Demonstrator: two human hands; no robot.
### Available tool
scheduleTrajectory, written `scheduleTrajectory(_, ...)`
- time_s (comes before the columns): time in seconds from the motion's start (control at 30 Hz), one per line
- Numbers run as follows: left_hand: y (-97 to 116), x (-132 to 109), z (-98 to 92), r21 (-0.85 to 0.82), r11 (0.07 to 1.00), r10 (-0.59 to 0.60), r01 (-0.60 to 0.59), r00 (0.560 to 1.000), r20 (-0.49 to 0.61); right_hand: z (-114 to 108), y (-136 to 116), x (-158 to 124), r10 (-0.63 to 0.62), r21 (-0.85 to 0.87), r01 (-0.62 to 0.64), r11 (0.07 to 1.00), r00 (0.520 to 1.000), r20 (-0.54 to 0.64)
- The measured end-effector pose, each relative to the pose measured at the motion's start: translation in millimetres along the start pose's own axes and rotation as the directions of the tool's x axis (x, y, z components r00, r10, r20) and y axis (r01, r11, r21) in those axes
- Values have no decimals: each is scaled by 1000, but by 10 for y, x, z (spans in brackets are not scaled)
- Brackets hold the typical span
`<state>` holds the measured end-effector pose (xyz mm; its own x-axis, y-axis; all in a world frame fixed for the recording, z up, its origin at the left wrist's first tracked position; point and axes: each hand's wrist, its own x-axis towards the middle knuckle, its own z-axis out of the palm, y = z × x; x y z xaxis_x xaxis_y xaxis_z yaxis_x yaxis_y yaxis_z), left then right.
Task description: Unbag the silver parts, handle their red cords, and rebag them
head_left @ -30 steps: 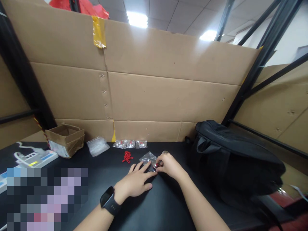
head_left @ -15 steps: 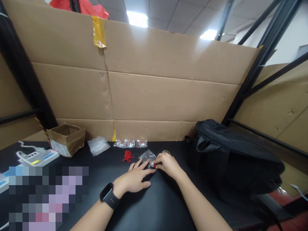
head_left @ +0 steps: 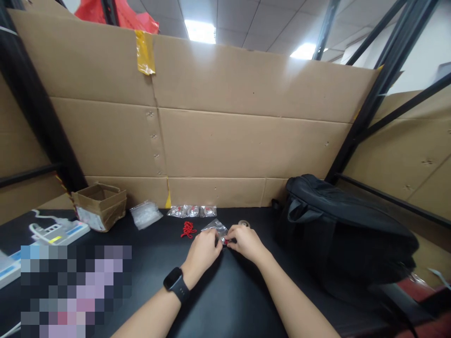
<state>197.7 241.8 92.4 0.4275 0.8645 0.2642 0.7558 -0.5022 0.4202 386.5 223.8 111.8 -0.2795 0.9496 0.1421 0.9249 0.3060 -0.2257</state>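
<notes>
My left hand [head_left: 203, 252], with a black watch on its wrist, has its fingers curled onto the near edge of a small clear plastic bag [head_left: 215, 227] on the black table [head_left: 225, 300]. My right hand [head_left: 244, 242] pinches the same bag from the right, with a small red piece at its fingertips. A bundle of red cord [head_left: 188, 229] lies just left of the bag. A small round metal piece [head_left: 243, 223] sits behind my right hand.
Three small filled clear bags [head_left: 192, 211] lie in a row by the cardboard wall [head_left: 225, 141]. A stack of clear bags [head_left: 145, 214] and an open cardboard box [head_left: 99, 205] stand at the left. A black backpack [head_left: 338, 230] fills the right side. A white power strip [head_left: 52, 233] lies far left.
My left hand went from lying flat with spread fingers to curling onto the bag, and it moved right and forward. My right hand stayed at the bag.
</notes>
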Motion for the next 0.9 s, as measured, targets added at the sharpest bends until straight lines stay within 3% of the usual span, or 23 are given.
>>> scheduleTrajectory(0.17,-28,37,22,90,995,-45,42,998,37,-2,-20,-6,-12,-10,12,1000,1000,10)
scheduleTrajectory(0.37,-26,23,-33,132,988,79,-76,997,-15,8,-68,12,4,-25,-5,1000,998,-56)
scheduleTrajectory(0.57,-42,19,-25,81,991,104,-103,995,-9,54,-93,61,77,10,-76,997,985,-155)
scheduleTrajectory(0.8,-76,24,8,-57,994,89,-93,994,-68,113,-88,93,91,33,-88,996,991,-98)
scheduleTrajectory(0.9,-81,17,-7,-2,998,66,-66,996,-59,115,-77,92,98,15,-97,995,992,-78)
